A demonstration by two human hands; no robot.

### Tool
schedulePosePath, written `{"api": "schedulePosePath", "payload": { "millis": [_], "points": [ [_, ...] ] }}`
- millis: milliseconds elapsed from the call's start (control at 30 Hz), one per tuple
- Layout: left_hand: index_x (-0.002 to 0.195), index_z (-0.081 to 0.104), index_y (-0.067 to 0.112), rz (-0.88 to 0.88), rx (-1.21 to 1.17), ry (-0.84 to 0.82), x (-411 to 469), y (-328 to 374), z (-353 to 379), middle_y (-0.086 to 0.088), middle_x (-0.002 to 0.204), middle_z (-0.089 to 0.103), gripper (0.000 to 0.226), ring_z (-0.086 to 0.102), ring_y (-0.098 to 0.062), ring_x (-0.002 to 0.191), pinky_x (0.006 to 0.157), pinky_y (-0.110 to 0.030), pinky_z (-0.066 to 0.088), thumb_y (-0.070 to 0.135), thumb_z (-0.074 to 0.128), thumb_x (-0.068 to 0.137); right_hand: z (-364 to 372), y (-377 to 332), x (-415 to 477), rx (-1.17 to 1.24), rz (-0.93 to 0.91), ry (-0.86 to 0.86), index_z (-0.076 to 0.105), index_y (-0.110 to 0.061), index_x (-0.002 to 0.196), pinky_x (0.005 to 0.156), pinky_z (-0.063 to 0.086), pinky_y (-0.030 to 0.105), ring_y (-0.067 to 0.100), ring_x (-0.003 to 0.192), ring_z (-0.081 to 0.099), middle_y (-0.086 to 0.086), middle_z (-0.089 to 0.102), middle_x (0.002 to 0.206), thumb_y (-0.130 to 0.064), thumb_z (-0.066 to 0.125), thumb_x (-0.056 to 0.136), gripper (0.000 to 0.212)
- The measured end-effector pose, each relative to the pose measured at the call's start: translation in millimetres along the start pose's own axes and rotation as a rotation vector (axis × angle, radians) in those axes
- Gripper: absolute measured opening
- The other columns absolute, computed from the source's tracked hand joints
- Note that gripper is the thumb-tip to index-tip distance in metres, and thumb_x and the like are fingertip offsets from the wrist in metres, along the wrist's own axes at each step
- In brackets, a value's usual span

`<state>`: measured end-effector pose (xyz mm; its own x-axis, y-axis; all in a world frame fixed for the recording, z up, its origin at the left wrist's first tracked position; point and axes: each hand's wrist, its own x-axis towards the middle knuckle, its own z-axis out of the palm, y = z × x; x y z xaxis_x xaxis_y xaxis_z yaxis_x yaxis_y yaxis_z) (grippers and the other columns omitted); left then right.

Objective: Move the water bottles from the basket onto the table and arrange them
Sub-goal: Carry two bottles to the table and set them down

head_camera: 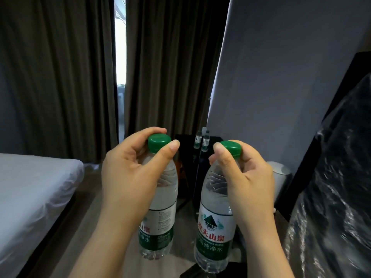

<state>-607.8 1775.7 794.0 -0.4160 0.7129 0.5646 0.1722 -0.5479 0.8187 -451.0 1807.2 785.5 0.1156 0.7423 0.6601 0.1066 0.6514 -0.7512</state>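
I hold two clear water bottles with green caps and green-and-white labels upright in the air, one in each hand. My left hand [130,169] grips the neck of the left bottle [160,213], thumb and fingers just under its cap. My right hand [241,173] grips the neck of the right bottle [214,227] the same way. Far ahead, two more small bottles [202,140] stand close together on a dark table [181,141] by the wall. The basket is out of sight.
A bed with a white plastic-covered mattress [34,193] fills the left. Dark curtains [60,77] hang behind it with a bright gap. A grey wall panel [281,77] and a plastic-wrapped dark object [331,197] stand on the right, a white bin [280,175] beyond.
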Motion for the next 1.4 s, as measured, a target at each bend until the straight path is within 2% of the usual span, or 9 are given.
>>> {"api": "schedulePosePath", "payload": {
  "millis": [400, 633, 800, 933, 1000, 1133, 1200, 1300, 1400],
  "points": [
    [0.093, 0.072, 0.028, -0.024, -0.013, -0.010, 155.2, -129.8, 31.4, 0.004, 0.084, 0.075, 0.028, 0.072, -0.013, 0.082, 0.077, -0.037, 0.059, 0.038, 0.074, 0.067, 93.5, 131.7, 127.2, 0.032, 0.019, -0.035, 0.068, -0.026, 0.079, 0.063, 0.046, 0.006, 0.003, 0.073, 0.067, -0.007, 0.071, 0.077, -0.043, 0.064, 0.084, 0.018],
    [0.094, 0.072, 0.030, -0.009, -0.009, -0.028, 246.3, -195.4, 74.1, 0.006, 0.086, 0.075, 0.027, 0.072, -0.011, 0.081, 0.070, -0.025, 0.060, 0.037, 0.074, 0.068, 121.1, 206.2, 214.2, 0.069, 0.041, -0.030, 0.068, -0.022, 0.078, 0.063, 0.048, 0.008, 0.004, 0.072, 0.066, -0.004, 0.071, 0.076, -0.036, 0.067, 0.084, 0.015],
    [0.093, 0.072, 0.030, -0.068, -0.039, -0.065, 290.3, -242.0, 99.8, 0.005, 0.086, 0.075, 0.028, 0.072, -0.012, 0.082, 0.072, -0.040, 0.061, 0.039, 0.074, 0.066, 134.1, 252.6, 259.4, 0.060, 0.089, -0.026, 0.070, -0.021, 0.081, 0.062, 0.048, 0.008, 0.003, 0.073, 0.068, -0.005, 0.073, 0.077, -0.032, 0.070, 0.082, 0.012],
    [0.093, 0.071, 0.030, -0.063, -0.045, -0.103, 330.3, -280.1, 119.0, 0.004, 0.085, 0.075, 0.025, 0.072, -0.012, 0.081, 0.073, -0.042, 0.060, 0.038, 0.073, 0.069, 148.6, 289.7, 292.9, 0.076, 0.108, -0.028, 0.071, -0.017, 0.084, 0.064, 0.051, 0.013, 0.009, 0.074, 0.070, -0.001, 0.073, 0.078, -0.029, 0.070, 0.081, 0.013],
    [0.093, 0.071, 0.028, -0.070, -0.064, -0.119, 353.4, -301.0, 127.6, 0.004, 0.084, 0.075, 0.027, 0.072, -0.012, 0.080, 0.071, -0.037, 0.061, 0.038, 0.073, 0.068, 156.5, 309.3, 310.3, 0.089, 0.127, -0.013, 0.071, -0.015, 0.084, 0.064, 0.052, 0.014, 0.012, 0.074, 0.070, 0.002, 0.073, 0.079, -0.030, 0.070, 0.080, 0.015],
    [0.094, 0.072, 0.026, -0.064, -0.091, -0.161, 405.4, -344.6, 145.4, 0.005, 0.084, 0.075, 0.024, 0.072, -0.009, 0.077, 0.061, -0.018, 0.056, 0.031, 0.074, 0.071, 177.6, 350.4, 349.6, 0.030, 0.138, 0.025, 0.070, -0.018, 0.084, 0.063, 0.052, 0.015, 0.013, 0.075, 0.071, 0.002, 0.073, 0.079, -0.034, 0.070, 0.078, 0.017],
    [0.094, 0.072, 0.026, -0.072, -0.117, -0.184, 434.0, -365.4, 154.9, 0.005, 0.083, 0.075, 0.024, 0.072, -0.009, 0.077, 0.057, -0.016, 0.054, 0.029, 0.074, 0.071, 188.8, 370.2, 372.7, -0.013, 0.139, 0.041, 0.070, -0.019, 0.083, 0.064, 0.053, 0.017, 0.013, 0.075, 0.070, 0.001, 0.073, 0.079, -0.036, 0.070, 0.077, 0.018],
    [0.094, 0.072, 0.027, -0.083, -0.139, -0.213, 479.3, -395.4, 169.9, 0.007, 0.084, 0.075, 0.027, 0.071, -0.007, 0.078, 0.061, -0.014, 0.054, 0.033, 0.074, 0.068, 204.5, 399.6, 408.5, -0.074, 0.138, 0.062, 0.069, -0.022, 0.082, 0.065, 0.054, 0.020, 0.014, 0.074, 0.069, 0.000, 0.072, 0.078, -0.037, 0.072, 0.078, 0.016],
    [0.094, 0.071, 0.028, -0.119, -0.189, -0.268, 518.5, -425.7, 187.0, 0.006, 0.085, 0.075, 0.031, 0.071, -0.006, 0.078, 0.060, -0.018, 0.056, 0.036, 0.074, 0.064, 217.0, 429.6, 437.3, -0.107, 0.123, 0.143, 0.069, -0.026, 0.083, 0.064, 0.053, 0.017, 0.009, 0.073, 0.068, -0.003, 0.072, 0.078, -0.042, 0.073, 0.075, 0.018]
  ]
}}
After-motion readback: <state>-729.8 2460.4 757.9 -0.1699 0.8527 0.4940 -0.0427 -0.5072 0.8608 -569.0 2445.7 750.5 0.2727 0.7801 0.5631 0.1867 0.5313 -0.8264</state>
